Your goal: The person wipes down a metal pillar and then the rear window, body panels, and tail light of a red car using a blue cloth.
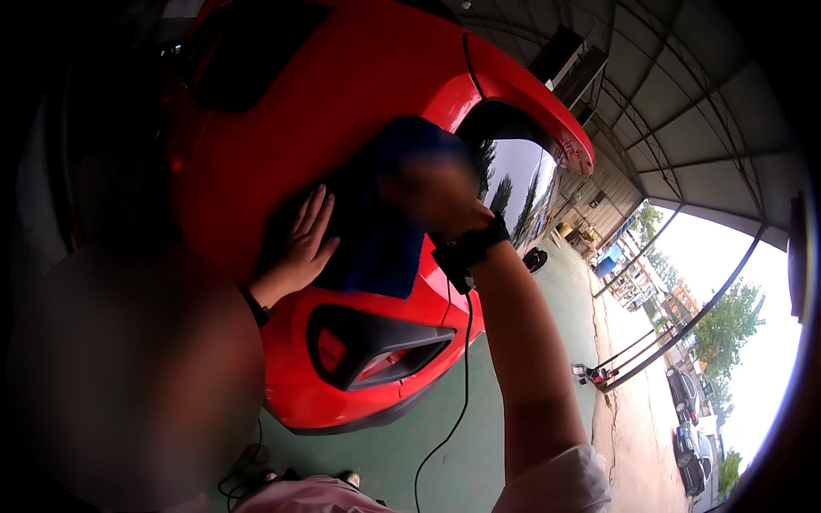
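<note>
A red car's rear corner [325, 77] fills the middle of the view, with a dark panel on its bodywork. My right hand [432, 190], smeared by blur, presses a blue cloth [389, 269] against the car; the cloth bunches around the fingers and hangs below them. To the left, my left hand [306, 244] lies flat on the dark panel with its fingers stretched out and thumb apart. Below the hands is a black-framed bumper recess [376, 349]. A black strap and small device [469, 250] sit on my right wrist.
A black cable [467, 385] hangs from the right wrist device toward the green floor [513, 368]. A large blurred round shape [137, 376] covers the lower left. Beyond the shelter's metal posts, parked cars [691, 453] and trees stand outside. Shelter roofing arches overhead.
</note>
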Action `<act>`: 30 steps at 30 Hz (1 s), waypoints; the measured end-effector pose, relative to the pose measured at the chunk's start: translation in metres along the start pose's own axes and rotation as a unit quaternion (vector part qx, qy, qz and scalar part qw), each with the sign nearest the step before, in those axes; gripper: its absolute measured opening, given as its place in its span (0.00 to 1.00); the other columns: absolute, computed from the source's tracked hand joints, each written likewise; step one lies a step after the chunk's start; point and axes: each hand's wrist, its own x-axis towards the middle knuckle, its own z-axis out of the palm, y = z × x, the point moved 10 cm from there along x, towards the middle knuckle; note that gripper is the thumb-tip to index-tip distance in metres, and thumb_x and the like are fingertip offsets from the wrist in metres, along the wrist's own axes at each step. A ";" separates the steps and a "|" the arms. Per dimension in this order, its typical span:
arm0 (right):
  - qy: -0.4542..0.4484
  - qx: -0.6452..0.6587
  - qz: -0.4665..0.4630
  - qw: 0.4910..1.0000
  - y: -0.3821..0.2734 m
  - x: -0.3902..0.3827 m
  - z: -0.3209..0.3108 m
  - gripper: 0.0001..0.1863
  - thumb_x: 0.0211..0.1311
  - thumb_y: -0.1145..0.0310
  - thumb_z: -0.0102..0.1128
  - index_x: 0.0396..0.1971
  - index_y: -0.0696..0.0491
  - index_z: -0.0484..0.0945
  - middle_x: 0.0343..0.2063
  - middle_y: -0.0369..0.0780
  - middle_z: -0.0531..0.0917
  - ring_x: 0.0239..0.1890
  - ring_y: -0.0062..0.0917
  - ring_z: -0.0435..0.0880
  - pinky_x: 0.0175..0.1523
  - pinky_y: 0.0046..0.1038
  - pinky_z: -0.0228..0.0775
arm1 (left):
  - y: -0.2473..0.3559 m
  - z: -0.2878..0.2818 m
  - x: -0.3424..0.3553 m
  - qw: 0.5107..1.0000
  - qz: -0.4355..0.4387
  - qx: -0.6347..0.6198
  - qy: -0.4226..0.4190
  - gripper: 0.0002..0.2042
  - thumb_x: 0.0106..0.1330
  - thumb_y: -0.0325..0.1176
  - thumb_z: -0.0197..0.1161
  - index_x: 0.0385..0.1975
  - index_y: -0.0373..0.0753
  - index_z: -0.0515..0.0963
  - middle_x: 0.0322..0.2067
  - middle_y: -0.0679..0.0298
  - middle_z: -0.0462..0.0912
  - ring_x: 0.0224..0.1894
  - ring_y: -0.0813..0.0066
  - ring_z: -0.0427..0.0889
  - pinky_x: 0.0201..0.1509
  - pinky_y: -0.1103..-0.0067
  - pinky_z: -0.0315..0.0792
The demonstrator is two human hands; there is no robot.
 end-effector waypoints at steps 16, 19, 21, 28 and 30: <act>-0.143 -0.451 -0.030 0.880 0.084 0.146 -0.045 0.31 0.68 0.43 0.37 0.65 0.45 0.61 0.68 0.48 0.56 0.68 0.43 0.57 0.69 0.49 0.46 | -0.024 -0.200 0.109 0.857 0.047 0.330 0.393 0.14 0.56 0.17 0.52 0.43 0.32 0.74 0.46 0.51 0.73 0.52 0.52 0.68 0.56 0.64 0.63; -0.151 -0.439 0.033 0.885 0.063 0.122 -0.056 0.32 0.68 0.40 0.32 0.67 0.41 0.58 0.68 0.47 0.55 0.68 0.42 0.57 0.70 0.46 0.43 | -0.028 -0.130 0.135 0.963 0.052 0.105 0.243 0.18 0.65 0.28 0.52 0.54 0.32 0.69 0.56 0.47 0.67 0.61 0.49 0.62 0.65 0.62 0.56; -0.107 -0.391 0.076 0.911 0.030 0.147 -0.062 0.34 0.68 0.39 0.31 0.67 0.41 0.57 0.68 0.47 0.55 0.69 0.41 0.56 0.71 0.45 0.42 | -0.103 -0.077 0.148 0.986 -0.068 0.082 0.129 0.27 0.72 0.43 0.41 0.66 0.35 0.55 0.67 0.46 0.51 0.70 0.50 0.50 0.72 0.62 0.45; -0.172 -0.340 0.168 0.909 0.010 0.136 -0.021 0.43 0.64 0.34 0.31 0.70 0.51 0.48 0.70 0.45 0.53 0.71 0.38 0.50 0.74 0.43 0.31 | -0.111 -0.025 0.087 0.982 -0.126 0.112 0.089 0.33 0.73 0.52 0.26 0.70 0.36 0.39 0.72 0.51 0.36 0.74 0.56 0.36 0.75 0.64 0.35; -0.185 -0.338 0.131 0.914 -0.022 0.140 0.012 0.43 0.64 0.34 0.31 0.70 0.50 0.47 0.70 0.45 0.52 0.72 0.38 0.49 0.74 0.43 0.31 | -0.135 -0.023 0.039 0.978 -0.162 0.114 0.071 0.32 0.72 0.48 0.32 0.70 0.34 0.41 0.71 0.50 0.38 0.74 0.55 0.37 0.75 0.64 0.36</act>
